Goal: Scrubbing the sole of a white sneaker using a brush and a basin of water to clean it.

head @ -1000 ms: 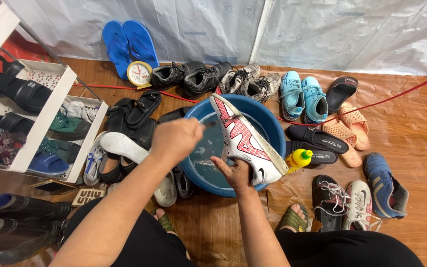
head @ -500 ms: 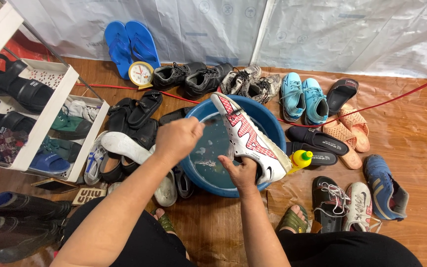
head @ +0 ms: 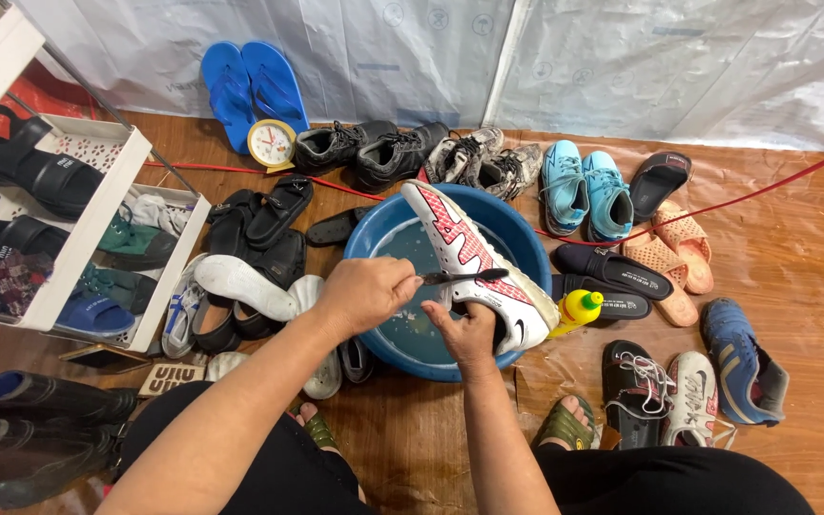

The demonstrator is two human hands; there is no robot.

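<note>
My right hand (head: 470, 334) grips the heel end of a white sports shoe with red markings (head: 469, 256), tilted over a blue basin (head: 525, 240) that holds soapy water. My left hand (head: 366, 292) holds a dark thin brush (head: 464, 278) whose bristle end lies across the shoe's side. Both hands are above the near half of the basin.
A yellow bottle with a green cap (head: 577, 309) lies right of the basin. Shoes, sandals and slippers ring it, with blue flip-flops (head: 252, 84) and a small clock (head: 271, 143) at the back. A white shoe rack (head: 88, 229) stands left. A red cord (head: 746, 195) crosses the floor.
My left hand has come from above the basin's left side toward the shoe, and the brush now rests on the shoe's side. The shoe stays held at about the same tilt.
</note>
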